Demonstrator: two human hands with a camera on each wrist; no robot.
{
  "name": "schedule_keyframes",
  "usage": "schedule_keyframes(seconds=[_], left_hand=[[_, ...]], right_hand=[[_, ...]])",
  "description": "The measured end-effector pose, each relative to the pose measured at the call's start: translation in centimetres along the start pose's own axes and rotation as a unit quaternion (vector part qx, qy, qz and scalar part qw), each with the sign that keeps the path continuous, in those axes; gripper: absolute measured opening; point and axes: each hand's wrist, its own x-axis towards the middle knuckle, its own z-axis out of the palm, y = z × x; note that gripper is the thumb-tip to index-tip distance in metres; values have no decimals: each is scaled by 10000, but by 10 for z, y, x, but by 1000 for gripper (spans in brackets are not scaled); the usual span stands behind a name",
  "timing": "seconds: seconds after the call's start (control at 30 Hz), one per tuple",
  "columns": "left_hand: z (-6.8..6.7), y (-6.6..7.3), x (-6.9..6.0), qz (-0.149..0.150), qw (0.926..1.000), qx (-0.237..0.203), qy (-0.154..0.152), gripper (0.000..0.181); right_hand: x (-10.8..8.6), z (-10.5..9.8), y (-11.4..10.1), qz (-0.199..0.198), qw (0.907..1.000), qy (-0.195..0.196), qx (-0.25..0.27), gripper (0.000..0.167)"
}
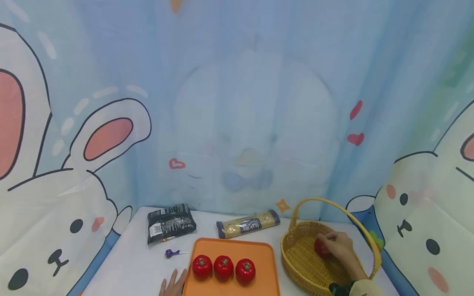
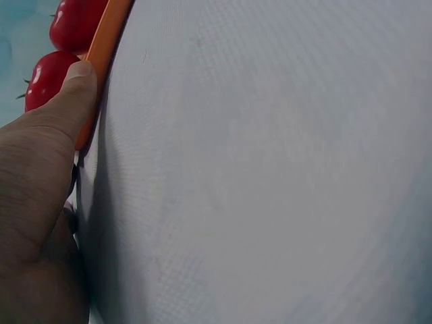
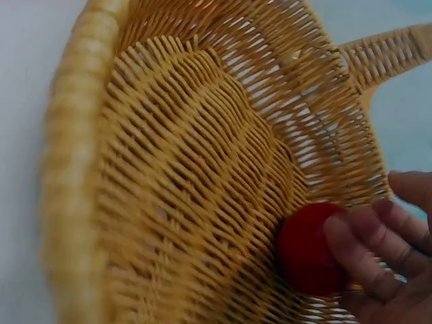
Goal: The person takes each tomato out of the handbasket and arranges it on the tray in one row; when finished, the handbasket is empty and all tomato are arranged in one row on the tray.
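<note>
In the head view my right hand (image 1: 338, 244) reaches into a yellow wicker basket (image 1: 292, 263) and holds a red tomato (image 1: 321, 248). The right wrist view shows its fingertips against that tomato (image 3: 310, 250), low over the woven bottom; whether the tomato touches the bottom I cannot tell. Three more tomatoes (image 1: 224, 268) sit in a row on an orange tray (image 1: 237, 244). My left hand (image 1: 174, 283) lies at the tray's left edge with fingers straight and spread. The left wrist view has its thumb (image 2: 77, 88) against the tray's rim (image 2: 108, 40).
A black packet (image 1: 171, 223) lies at the back left of the white table (image 1: 122, 263). A purple lollipop (image 1: 170, 253) is in front of it. A yellow pasta package (image 1: 248, 225) lies behind the tray. The basket's tall handle (image 1: 344, 211) arches near my right arm. A printed curtain hangs behind.
</note>
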Motion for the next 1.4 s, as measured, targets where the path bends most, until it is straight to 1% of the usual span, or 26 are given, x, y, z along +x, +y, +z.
schedule_keyframes(seconds=[0.07,0.13,0.23,0.3,0.37,0.43,0.5,0.67,0.73,0.8,0.83,0.9,0.93,1.03,1.1,1.17,1.27,1.4], left_hand=[[0,0,-1,-13,10000,-21,-10,121],[0,1,-1,-50,10000,-61,-19,122],[1,2,0,-109,9999,-97,-24,122],[0,2,0,-127,9999,-84,-27,121],[-1,2,1,-147,9999,-62,-31,121],[-2,2,1,-143,9999,-41,-44,121],[-2,2,2,-52,10000,-46,-24,120],[-1,1,1,165,9998,-141,14,117],[-2,0,1,138,9998,-170,7,118],[-2,0,1,126,9997,-198,4,118],[-2,0,1,117,9997,-216,-1,119],[-2,0,1,97,9997,-217,0,119],[-2,0,1,99,9997,-227,8,119],[0,-2,1,98,9999,-63,2,117],[1,-4,0,97,9999,65,2,116],[3,-5,0,75,9998,195,-19,115],[4,-6,1,65,9999,149,-18,115],[3,-5,1,13,10000,2,-60,118]], right_hand=[[2,5,-1,87,9998,19,174,41],[2,7,-3,165,9990,168,392,42],[1,7,-8,183,9966,527,601,41],[2,6,-12,175,9957,632,661,40],[4,6,-14,173,9974,451,537,43],[8,6,-16,131,9993,88,348,47],[11,7,-16,76,9993,-286,243,52],[16,11,-17,-46,9943,-969,435,60],[18,13,-18,-233,9920,-1205,304,62],[19,15,-18,-440,9897,-1352,147,63],[19,16,-19,-598,9884,-1396,17,63],[19,17,-22,-788,9872,-1371,-186,63],[18,18,-23,-851,9869,-1344,-265,64],[16,22,-29,-962,9866,-1238,-456,61],[13,25,-32,-945,9870,-1210,-474,58],[10,27,-34,-932,9867,-1262,-435,55],[11,26,-32,-897,9852,-1370,-512,56],[15,19,-27,-724,9818,-1620,-677,53]])
